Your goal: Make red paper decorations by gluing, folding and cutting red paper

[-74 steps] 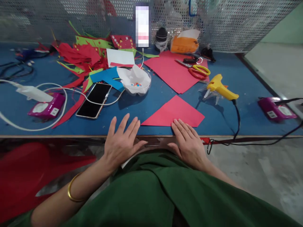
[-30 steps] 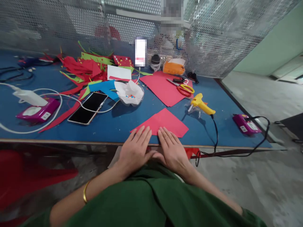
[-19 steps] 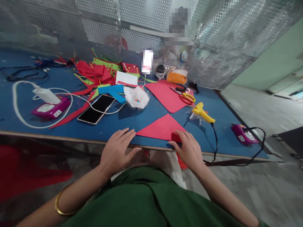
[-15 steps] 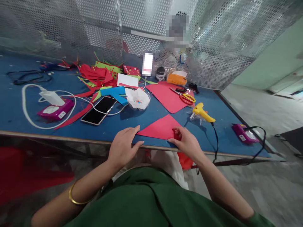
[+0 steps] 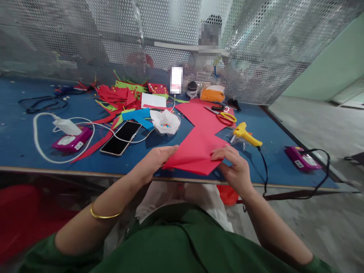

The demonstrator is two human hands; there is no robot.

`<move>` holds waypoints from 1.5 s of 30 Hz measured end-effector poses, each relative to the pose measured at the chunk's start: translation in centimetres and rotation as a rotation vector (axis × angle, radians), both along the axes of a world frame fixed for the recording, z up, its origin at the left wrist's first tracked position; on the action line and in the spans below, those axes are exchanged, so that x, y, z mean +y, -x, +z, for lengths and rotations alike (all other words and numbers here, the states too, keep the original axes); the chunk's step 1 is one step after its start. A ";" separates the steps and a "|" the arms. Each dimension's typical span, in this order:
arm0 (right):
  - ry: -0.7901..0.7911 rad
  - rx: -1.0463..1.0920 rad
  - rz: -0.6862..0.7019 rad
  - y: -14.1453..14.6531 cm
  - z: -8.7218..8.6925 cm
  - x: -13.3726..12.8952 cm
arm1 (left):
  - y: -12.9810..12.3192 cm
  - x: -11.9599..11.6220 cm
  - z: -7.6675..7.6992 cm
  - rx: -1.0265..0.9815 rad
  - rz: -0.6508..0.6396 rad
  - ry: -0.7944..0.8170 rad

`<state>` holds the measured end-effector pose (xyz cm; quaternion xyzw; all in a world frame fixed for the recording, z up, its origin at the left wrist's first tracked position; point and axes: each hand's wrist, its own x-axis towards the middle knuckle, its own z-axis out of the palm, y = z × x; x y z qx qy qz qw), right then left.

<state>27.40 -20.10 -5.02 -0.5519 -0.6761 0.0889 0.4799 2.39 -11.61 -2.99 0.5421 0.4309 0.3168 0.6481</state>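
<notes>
A red paper sheet (image 5: pixel 196 149) with a fold along its near side is held between my hands above the table's front edge. My left hand (image 5: pixel 156 161) grips its left corner, fingers partly behind the paper. On the right side, my right hand (image 5: pixel 233 165) pinches the sheet between thumb and fingers. Beyond it lies another red sheet (image 5: pixel 199 115), with scissors (image 5: pixel 226 116) on its right part. To the right of the sheets rests a yellow glue gun (image 5: pixel 247 135).
A white paper-lined bowl (image 5: pixel 165 123) with small colourful bits and a black phone (image 5: pixel 121 138) are left of centre. Red and green scraps (image 5: pixel 116 98) lie behind. Purple sockets (image 5: pixel 72 140) with cables are at both sides. A perforated metal screen (image 5: pixel 108 34) stands behind the table.
The folded red paper has been lifted and partly opened, showing a larger face. My left hand has taken hold of its left corner; my right hand has moved slightly right with its edge.
</notes>
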 end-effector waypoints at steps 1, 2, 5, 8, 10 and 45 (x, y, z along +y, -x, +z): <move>-0.059 -0.027 0.018 -0.1 0.1 0.2 | -0.4 0.2 0.3 -0.010 -0.061 0.089; -0.114 -0.056 0.029 -0.1 0.1 0.3 | -0.8 0.3 0.4 -0.004 -0.112 0.157; -0.194 -0.086 0.006 -0.1 -0.4 0.3 | -2.0 0.5 0.3 0.011 -0.108 0.201; -0.227 0.093 -0.191 0.2 -1.0 0.2 | -2.9 0.7 0.0 0.002 0.000 0.115; -0.195 0.386 -0.322 0.5 -1.1 0.4 | -3.4 0.8 -0.2 0.027 0.084 0.003; 0.418 1.096 -0.128 0.3 1.0 5.5 | -3.1 0.5 -1.1 0.051 0.050 0.064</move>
